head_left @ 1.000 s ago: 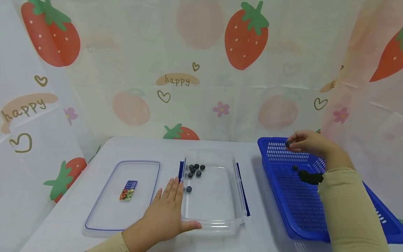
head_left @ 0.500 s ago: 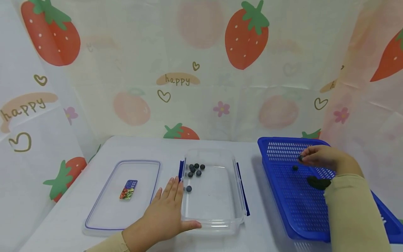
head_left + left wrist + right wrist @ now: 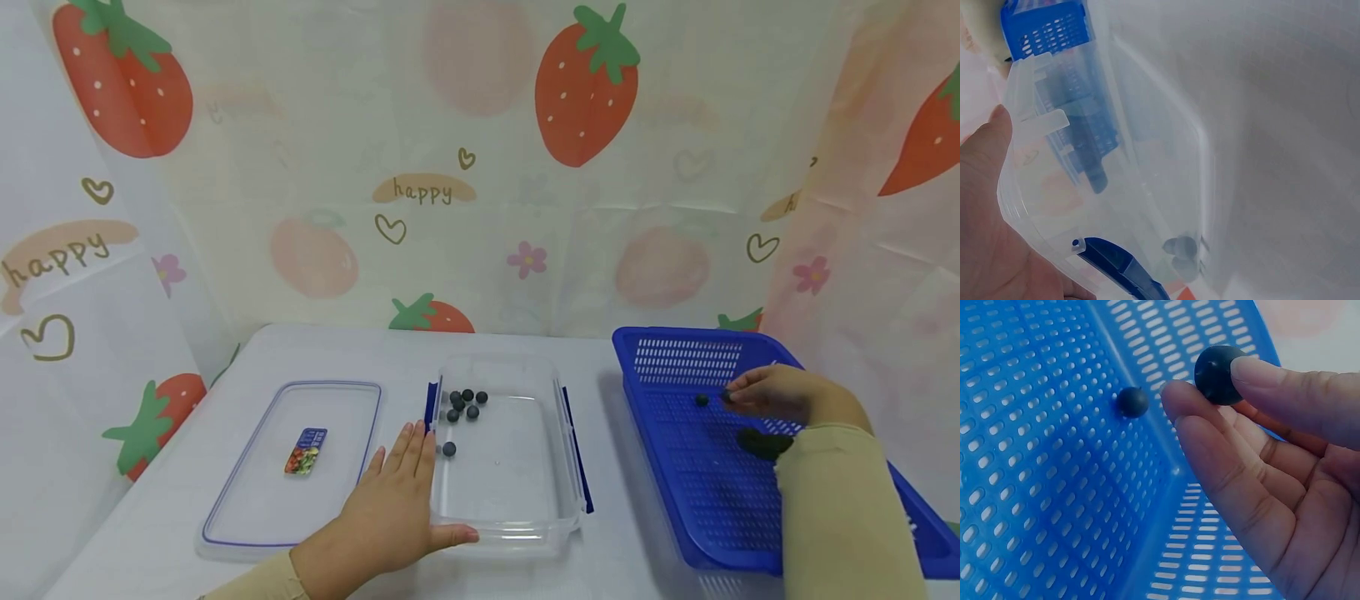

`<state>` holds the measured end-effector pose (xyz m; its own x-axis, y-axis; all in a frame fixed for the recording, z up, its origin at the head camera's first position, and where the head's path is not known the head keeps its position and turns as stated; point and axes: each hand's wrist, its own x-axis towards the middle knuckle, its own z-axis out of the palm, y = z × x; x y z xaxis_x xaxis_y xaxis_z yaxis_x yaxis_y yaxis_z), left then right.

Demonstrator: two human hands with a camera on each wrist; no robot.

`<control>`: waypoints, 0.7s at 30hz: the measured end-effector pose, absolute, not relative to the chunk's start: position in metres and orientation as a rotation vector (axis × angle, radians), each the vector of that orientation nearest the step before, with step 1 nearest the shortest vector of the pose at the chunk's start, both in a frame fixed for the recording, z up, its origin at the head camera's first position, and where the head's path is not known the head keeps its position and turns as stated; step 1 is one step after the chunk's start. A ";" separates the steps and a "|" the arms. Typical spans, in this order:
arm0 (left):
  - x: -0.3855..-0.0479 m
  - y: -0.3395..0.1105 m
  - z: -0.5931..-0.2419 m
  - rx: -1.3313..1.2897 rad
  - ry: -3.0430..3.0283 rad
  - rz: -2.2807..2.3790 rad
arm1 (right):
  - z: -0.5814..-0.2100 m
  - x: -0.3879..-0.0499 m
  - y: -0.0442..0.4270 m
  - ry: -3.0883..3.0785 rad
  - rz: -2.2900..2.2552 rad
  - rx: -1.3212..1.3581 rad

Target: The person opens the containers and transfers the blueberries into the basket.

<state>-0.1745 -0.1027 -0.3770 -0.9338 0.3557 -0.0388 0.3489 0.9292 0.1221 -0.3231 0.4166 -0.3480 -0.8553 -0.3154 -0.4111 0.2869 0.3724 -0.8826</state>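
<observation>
My right hand (image 3: 795,396) is inside the blue basket (image 3: 660,467), pinching a blueberry (image 3: 1217,375) between thumb and fingers. A second blueberry (image 3: 1132,402) lies on the basket floor near its far end, just left of the hand in the head view. My left hand (image 3: 390,508) lies with straight fingers along the left side of a clear plastic box (image 3: 498,527), thumb at its near edge. Inside that box, several blueberries (image 3: 472,412) gather at the far left, with one (image 3: 449,449) nearer. The left wrist view shows the box wall and a blue latch (image 3: 1113,262).
A clear lid (image 3: 247,508) with a blue rim and a colourful label (image 3: 306,451) lies left of the box. White table surface (image 3: 600,467) separates box and basket. A dark shape (image 3: 763,443) shows beside the right sleeve. A strawberry-print sheet (image 3: 495,250) hangs behind.
My right hand has moved from above the basket's far left rim rightward and down into it, still holding the blueberry. The dark shape by the sleeve shifted along. My left hand stays put.
</observation>
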 end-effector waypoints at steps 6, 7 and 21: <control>-0.175 -0.104 -0.378 0.547 3.024 0.178 | -0.353 -0.323 0.422 2.110 -1.530 -0.010; -0.175 -0.104 -0.378 0.548 3.023 0.179 | -0.354 -0.323 0.423 2.106 -1.535 -0.008; -0.174 -0.104 -0.378 0.552 3.018 0.182 | -0.317 -0.333 0.390 2.268 -1.477 -0.210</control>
